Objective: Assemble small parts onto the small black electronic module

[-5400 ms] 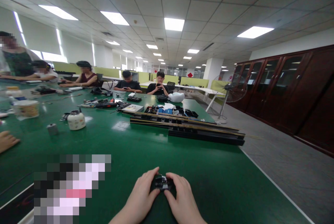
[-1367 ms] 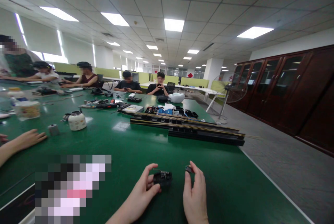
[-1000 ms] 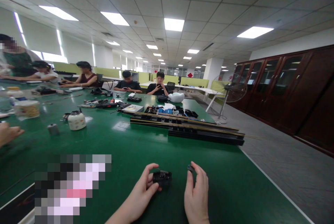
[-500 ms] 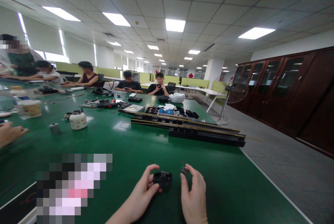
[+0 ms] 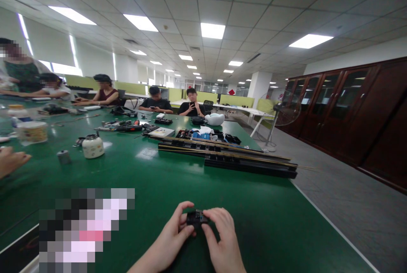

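My left hand (image 5: 178,230) grips a small black plastic housing (image 5: 193,218) from its left side, thumb in front and fingers behind. The housing is held just over the green table, its open top showing some metal and bluish detail inside. At the right end of the housing, my right hand (image 5: 219,232) is closed in a pinch, thumb below and fingers above. Its fingertips press a small dark part (image 5: 201,218) against the housing; the fingers cover much of it, and I cannot tell how far in it sits.
Long black rails with thin brass-coloured rods (image 5: 229,156) lie ahead on the green table (image 5: 152,188). A white jar (image 5: 93,146), a grey cylinder (image 5: 64,157) and tools (image 5: 124,126) are further left. Another person's hand (image 5: 12,160) shows at the left edge. A pixelated screen (image 5: 85,230) lies front left.
My right hand has moved left, bringing the small dark part from beside the housing onto its right end. My left hand keeps its hold on the housing in nearly the same place.
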`<state>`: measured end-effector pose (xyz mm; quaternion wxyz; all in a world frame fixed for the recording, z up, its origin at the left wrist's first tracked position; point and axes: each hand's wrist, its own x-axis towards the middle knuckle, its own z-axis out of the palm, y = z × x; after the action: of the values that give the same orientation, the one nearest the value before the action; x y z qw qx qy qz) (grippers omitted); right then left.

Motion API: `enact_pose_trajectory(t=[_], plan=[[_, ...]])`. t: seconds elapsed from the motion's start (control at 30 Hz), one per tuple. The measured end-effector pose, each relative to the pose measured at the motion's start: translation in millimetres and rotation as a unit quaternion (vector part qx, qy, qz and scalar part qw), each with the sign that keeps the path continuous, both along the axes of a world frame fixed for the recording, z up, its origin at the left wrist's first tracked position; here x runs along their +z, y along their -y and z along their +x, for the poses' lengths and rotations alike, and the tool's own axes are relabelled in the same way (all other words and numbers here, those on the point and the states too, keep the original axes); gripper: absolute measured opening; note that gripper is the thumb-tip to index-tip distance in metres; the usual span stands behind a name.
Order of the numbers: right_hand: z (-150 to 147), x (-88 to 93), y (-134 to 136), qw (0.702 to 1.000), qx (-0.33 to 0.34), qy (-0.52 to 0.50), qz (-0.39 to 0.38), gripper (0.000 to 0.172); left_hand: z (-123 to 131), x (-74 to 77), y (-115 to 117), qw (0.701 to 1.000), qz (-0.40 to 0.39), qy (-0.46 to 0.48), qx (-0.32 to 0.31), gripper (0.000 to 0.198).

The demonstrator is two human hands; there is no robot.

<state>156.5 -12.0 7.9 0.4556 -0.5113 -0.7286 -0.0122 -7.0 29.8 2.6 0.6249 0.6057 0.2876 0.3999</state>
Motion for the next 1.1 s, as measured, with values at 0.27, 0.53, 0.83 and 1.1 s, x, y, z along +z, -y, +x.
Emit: enact_pose_trajectory(t=[0.27, 0.53, 0.83, 1.1], plan=[[-1.7, -4.2, -4.1, 0.996, -0.004, 0.035, -0.084, 0.019, 0.4, 0.9, 1.7, 1.000, -0.017, 0.010, -0.003, 0.042], [-1.9, -2.6, -2.9, 0.992, 0.001, 0.048, -0.117, 0.021, 1.3, -0.9, 1.0, 1.000, -0.021, -0.001, 0.003, 0.044], [-2.8, -2.1, -1.2, 0.994, -0.006, 0.048, -0.101, 0.023, 0.5, -6.6, -1.4, 1.000, -0.020, 0.014, -0.002, 0.045], [-2.9, -1.7, -2.6, 0.992, -0.008, 0.014, -0.129, 0.022, 1.1, -5.8, -2.1, 0.999, -0.026, 0.029, -0.009, 0.043]])
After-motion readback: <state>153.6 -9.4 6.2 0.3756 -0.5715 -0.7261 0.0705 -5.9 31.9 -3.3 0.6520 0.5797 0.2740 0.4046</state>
